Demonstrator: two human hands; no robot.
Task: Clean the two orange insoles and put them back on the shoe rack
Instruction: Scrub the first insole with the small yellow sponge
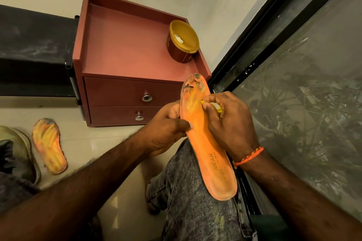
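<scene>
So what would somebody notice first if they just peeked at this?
Probably the bright orange insole in the middle, gripped by the left hand while the right hand rubs something small and yellow on it. Then the second insole on the floor, left.

Home corner: drawer cabinet [125,76], tiled floor [94,143]

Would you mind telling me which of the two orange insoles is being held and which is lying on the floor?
The insole with printed lettering is held over the knee by both hands; the streaked insole lies untouched on the floor tiles at far left.
</scene>
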